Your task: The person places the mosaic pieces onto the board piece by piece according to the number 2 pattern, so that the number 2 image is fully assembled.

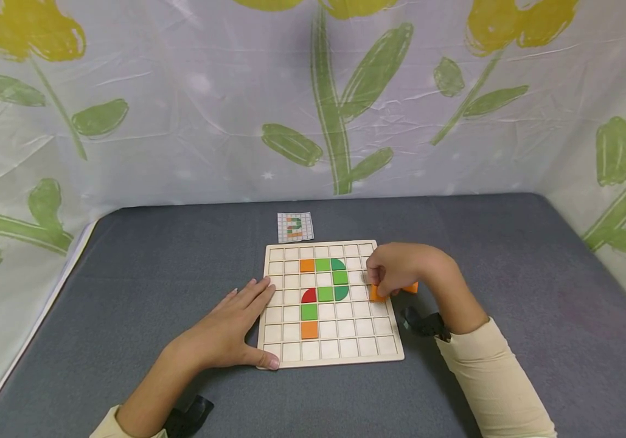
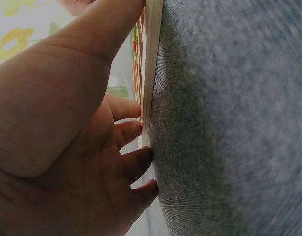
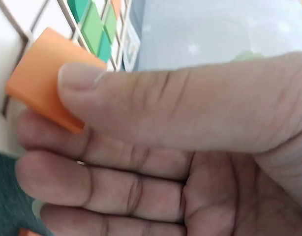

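A wooden grid board point(image 1: 353, 345) lies on the dark cloth, with green, orange and red tiles set in several of its cells. My left hand point(image 1: 230, 325) rests at the board's left edge, thumb at the near corner and fingers spread; the left wrist view shows its fingertips against the wooden edge point(image 2: 152, 64). Over the right side of the board, my right hand point(image 1: 403, 267) pinches an orange square tile point(image 3: 50, 78) between thumb and fingers. Another orange tile point(image 1: 410, 288) lies just right of the board, partly hidden by that hand.
Behind the board lies a small printed card point(image 1: 295, 227) with a coloured grid pattern. Grey cloth point(image 1: 181, 255) covers the table. A white curtain point(image 1: 198, 121) with printed yellow flowers and green leaves hangs at the back and sides.
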Demonstrator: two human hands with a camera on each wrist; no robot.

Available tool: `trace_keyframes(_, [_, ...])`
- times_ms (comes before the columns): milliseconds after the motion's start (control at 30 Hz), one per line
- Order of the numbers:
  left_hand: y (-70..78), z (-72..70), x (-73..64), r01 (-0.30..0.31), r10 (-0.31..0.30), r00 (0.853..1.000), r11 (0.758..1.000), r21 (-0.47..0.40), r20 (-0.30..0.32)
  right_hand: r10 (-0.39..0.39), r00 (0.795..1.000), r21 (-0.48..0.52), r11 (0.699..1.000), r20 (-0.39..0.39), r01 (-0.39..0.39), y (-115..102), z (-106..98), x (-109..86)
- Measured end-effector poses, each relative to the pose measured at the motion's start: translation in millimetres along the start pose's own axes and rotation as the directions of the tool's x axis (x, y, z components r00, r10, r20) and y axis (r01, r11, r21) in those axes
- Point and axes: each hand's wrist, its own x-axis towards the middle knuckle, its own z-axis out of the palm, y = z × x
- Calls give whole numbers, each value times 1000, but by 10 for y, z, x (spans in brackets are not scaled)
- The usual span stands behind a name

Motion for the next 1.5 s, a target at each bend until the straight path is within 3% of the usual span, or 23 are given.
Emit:
trace_keyframes(167, [-2, 1, 1, -1, 1, 1000, 1000, -5, 2, -46, 999, -9, 999, 19, 46, -85, 77, 74])
trace_keyframes(300, [-6, 1, -2, -5, 5, 1000, 1000, -1, 0, -134, 991, 13, 991, 25, 133, -138, 123, 125])
trace_keyframes(533, [-15, 3, -3, -9, 9, 1000, 1000, -7, -4, -284, 958, 53, 958, 44, 281, -222, 200, 229])
trace_keyframes(733, [-10, 2, -2, 1, -1, 1000, 1000, -6, 1, -366, 930, 34, 930, 12, 366, -297, 264, 292])
trace_keyframes(1033, [-4, -5, 1, 1, -1, 1000, 1000, -4, 2, -379, 924, -32, 925, -55, 378, -391, 327, 317])
trace_keyframes(1500, [-4, 0, 2, 6, -6, 1000, 1000, 2, -2, -305, 950, -107, 949, -67, 297, -541, 471, 339])
